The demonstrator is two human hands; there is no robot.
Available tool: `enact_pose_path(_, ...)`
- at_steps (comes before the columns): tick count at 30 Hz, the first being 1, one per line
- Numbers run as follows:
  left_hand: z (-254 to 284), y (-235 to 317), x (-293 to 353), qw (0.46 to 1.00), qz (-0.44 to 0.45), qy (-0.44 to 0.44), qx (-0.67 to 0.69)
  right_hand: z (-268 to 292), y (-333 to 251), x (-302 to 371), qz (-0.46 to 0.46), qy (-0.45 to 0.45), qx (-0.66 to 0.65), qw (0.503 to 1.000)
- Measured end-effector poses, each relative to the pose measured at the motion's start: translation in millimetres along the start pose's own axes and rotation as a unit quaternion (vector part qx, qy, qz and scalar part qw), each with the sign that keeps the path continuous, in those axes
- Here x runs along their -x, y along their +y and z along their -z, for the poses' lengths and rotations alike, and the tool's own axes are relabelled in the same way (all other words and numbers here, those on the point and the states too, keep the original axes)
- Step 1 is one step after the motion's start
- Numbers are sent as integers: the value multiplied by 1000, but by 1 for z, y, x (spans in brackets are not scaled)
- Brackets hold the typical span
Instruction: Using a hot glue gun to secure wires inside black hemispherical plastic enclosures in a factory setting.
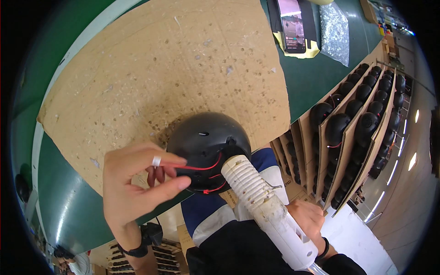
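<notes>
Against the near edge of a cardboard sheet (151,68) rests a round black shell (201,133), with red wires (213,168) coming out of its near side. My left hand (137,178) is at the shell's left and has one red wire between its curled fingers; the thumb stands apart from the index finger. A small white piece (156,160) shows at the index finger; whether it is a connector or a band I cannot tell. My right hand (306,217) grips a white glue gun (261,197), stained and ribbed at the front, its nozzle end at the shell's opening. The gun hides the gripping fingers.
A phone (293,32) and a clear plastic bag (333,34) lie on the green table (311,87) at the far right. To the right stands a rack with cardboard dividers (362,156) and many black shells. A second rack (160,256) is low at the left.
</notes>
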State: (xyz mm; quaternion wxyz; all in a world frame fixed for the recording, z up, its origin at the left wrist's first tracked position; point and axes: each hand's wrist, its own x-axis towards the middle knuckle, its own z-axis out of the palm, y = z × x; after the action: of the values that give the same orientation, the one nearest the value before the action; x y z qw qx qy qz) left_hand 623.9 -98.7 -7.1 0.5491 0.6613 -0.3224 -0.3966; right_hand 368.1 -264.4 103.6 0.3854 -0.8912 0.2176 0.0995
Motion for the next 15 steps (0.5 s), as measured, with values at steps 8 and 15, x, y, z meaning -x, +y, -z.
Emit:
enact_pose_path(8, -47, 36, 25, 966, -18, -71, -247, 21, -17, -7, -27, -10, 0, 1000)
enact_pose_path(15, -36, 23, 43, 978, -29, 8, -206, 13, -14, -5, -73, -18, -35, 997)
